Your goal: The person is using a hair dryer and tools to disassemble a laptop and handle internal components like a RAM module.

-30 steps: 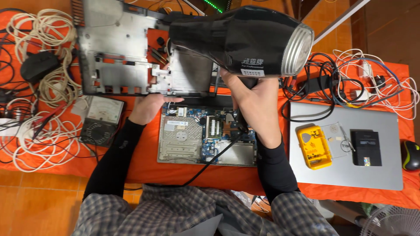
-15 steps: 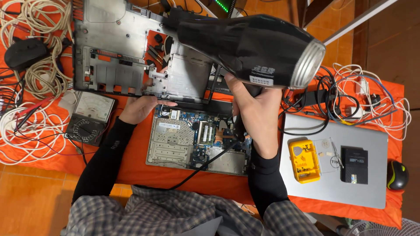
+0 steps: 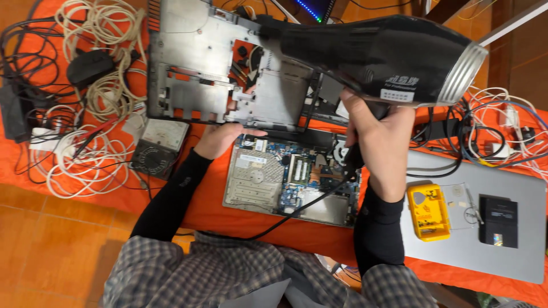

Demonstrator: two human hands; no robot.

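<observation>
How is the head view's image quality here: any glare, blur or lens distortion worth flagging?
Head view: even indoor light, soft shadows. The black hair dryer in the right hand looms oversized near the lens, slightly soft, sheen on its silver nozzle. The open laptop board by the left hand stays sharp. Edges bow a little.

Two bare hands are showing: the right hand (image 3: 381, 140) is gripping one black hair dryer with a silver ribbed end (image 3: 377, 54). Below this grip one open laptop board with green circuits (image 3: 291, 182) is lying. Right of the grip, one closed grey laptop (image 3: 514, 251) is carrying one yellow plastic meter (image 3: 427, 211). The left hand (image 3: 221, 138) is touching one grey laptop bottom case (image 3: 222, 68); left of it one analogue meter (image 3: 158, 147) is lying.
</observation>
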